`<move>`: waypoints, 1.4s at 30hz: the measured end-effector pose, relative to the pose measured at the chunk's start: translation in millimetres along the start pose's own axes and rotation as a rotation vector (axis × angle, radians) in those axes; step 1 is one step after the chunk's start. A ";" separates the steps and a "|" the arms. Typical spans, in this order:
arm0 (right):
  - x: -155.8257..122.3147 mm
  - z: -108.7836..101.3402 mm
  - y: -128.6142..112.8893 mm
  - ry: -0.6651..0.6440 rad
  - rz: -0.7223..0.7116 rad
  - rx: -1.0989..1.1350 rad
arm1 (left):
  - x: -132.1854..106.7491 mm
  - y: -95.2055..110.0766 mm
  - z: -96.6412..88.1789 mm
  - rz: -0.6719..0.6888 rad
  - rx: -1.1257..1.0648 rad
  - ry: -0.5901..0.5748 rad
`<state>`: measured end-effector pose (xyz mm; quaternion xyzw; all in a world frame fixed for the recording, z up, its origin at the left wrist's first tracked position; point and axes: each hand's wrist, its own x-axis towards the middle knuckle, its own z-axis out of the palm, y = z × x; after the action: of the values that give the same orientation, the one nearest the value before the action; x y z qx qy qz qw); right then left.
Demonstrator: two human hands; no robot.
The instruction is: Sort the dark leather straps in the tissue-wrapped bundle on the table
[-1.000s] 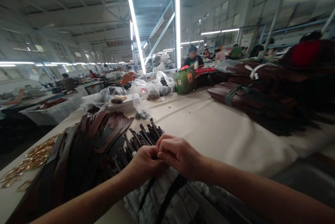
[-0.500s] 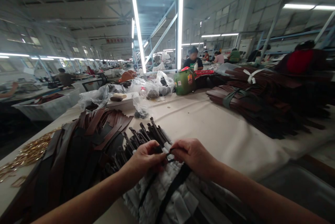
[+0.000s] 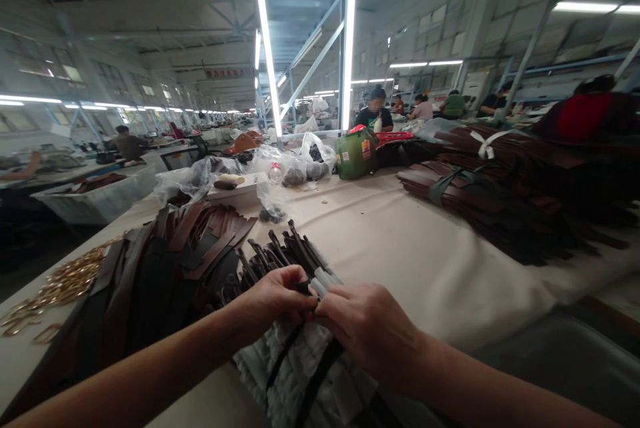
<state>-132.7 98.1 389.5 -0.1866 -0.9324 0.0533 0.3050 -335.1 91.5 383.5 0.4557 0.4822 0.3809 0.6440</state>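
Note:
My left hand [image 3: 277, 298] and my right hand [image 3: 367, 327] meet at the near edge of the table, both with fingers pinched on a thin dark strap [image 3: 311, 288] that has a pale end. Under them lies a pile of grey-white pieces with black strips [image 3: 295, 375]. Just beyond my fingers a bunch of narrow dark straps [image 3: 280, 256] fans out. To the left spreads a heap of brown leather strips [image 3: 165, 261].
Gold metal buckles [image 3: 55, 288] lie at the far left edge. Tied bundles of dark leather [image 3: 500, 181] fill the right of the white table [image 3: 400, 241]. Plastic bags [image 3: 280, 171], a white box [image 3: 237, 191] and a green container [image 3: 355, 155] stand behind. Other people work at far tables.
My hands were clasped together, drew apart slightly with the strap between them, and have now closed up again, the right hand moving lower and nearer.

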 end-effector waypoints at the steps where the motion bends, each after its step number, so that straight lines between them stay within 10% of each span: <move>1: 0.3 0.2 -0.4 -0.007 -0.045 -0.038 | -0.2 0.4 0.5 0.000 -0.002 0.004; 5: 2.7 -0.3 3.5 -0.054 -0.067 0.038 | -2.1 2.2 3.9 0.004 0.008 0.048; 11: 0.1 9.9 20.0 0.059 0.517 0.502 | -5.9 3.4 6.3 0.040 0.050 0.053; 20: 1.5 19.1 31.1 -0.076 0.535 0.581 | 3.1 -8.5 4.6 0.211 0.128 0.058; 29: -1.1 43.6 48.9 0.005 0.374 0.491 | -7.9 32.3 32.8 0.431 1.510 0.181; 36: -1.1 32.9 35.4 0.004 0.409 0.441 | 4.9 35.8 41.5 0.542 1.826 -0.012; 42: -4.3 22.4 41.0 -0.016 0.480 0.683 | -5.5 26.3 36.8 0.760 1.916 0.062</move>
<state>-129.7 134.7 360.2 -0.2861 -0.7936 0.4303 0.3211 -302.2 86.0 414.5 0.8900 0.4241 0.0266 -0.1653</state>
